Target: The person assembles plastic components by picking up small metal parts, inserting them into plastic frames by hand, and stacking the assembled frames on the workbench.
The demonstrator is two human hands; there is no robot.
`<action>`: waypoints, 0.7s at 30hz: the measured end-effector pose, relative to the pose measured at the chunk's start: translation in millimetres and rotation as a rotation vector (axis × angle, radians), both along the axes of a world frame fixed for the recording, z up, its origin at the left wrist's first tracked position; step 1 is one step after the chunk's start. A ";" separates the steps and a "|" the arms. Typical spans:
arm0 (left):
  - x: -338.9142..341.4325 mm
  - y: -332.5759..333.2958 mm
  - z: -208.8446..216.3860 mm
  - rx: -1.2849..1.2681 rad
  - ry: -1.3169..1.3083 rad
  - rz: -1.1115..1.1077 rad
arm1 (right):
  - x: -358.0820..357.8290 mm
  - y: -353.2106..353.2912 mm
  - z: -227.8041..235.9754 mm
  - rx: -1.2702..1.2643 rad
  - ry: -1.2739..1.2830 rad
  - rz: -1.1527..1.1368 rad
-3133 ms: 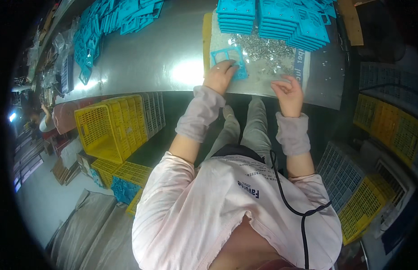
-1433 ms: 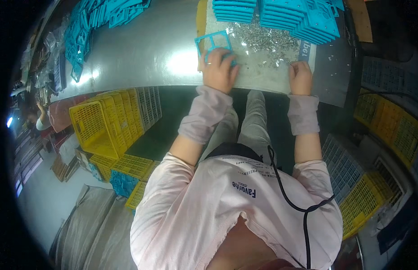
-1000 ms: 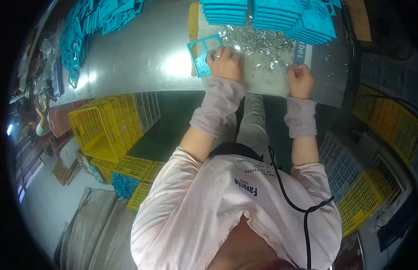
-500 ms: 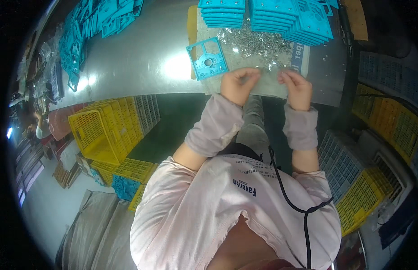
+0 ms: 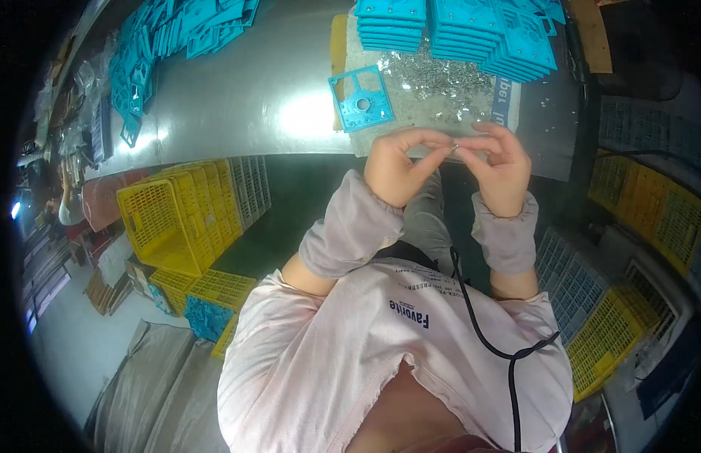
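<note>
Before you stands a metal bench [image 5: 222, 98], a white glare [image 5: 309, 119] on its top. Near its front edge, to your left, runs a row of yellow crates [image 5: 158, 215] with a grey crate [image 5: 252, 189] at its far end. Your floor [image 5: 309, 204] is dark green. Further back on your left is a creased grey sheet [image 5: 158, 377] beside a pale surface [image 5: 78, 359], floor or wall, you cannot tell which. At your far left shine a bluish-white light [image 5: 16, 206] and blurred bright strips [image 5: 54, 289]. To your right stands a yellow crate [image 5: 614, 355].
</note>
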State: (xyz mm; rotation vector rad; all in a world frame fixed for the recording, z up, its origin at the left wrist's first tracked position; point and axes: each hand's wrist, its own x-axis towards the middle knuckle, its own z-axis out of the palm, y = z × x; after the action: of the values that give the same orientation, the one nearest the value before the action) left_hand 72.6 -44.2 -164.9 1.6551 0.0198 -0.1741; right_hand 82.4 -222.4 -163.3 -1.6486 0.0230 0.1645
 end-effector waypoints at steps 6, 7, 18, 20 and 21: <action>-9.3 8.8 -5.9 -0.020 0.007 0.032 | -7.5 6.7 -2.1 -0.001 -0.098 0.066; -9.8 10.4 -6.3 -0.020 0.008 0.035 | -7.8 7.4 -3.2 -0.066 -0.099 0.075; 9.6 65.7 -125.4 0.950 -0.393 0.125 | -6.3 25.1 -31.0 -0.173 -0.179 0.010; 7.5 65.3 -130.5 0.921 -0.394 0.142 | -4.5 27.0 -38.2 -0.204 -0.182 -0.015; 9.5 63.7 -125.9 0.892 -0.402 0.154 | -3.6 27.8 -40.8 -0.207 -0.180 -0.012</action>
State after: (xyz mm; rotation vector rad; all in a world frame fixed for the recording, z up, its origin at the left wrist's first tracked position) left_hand 82.2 19.5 -290.8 2.5385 -0.0926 0.3407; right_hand 78.9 -194.6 -204.1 -1.8637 -0.0898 0.0033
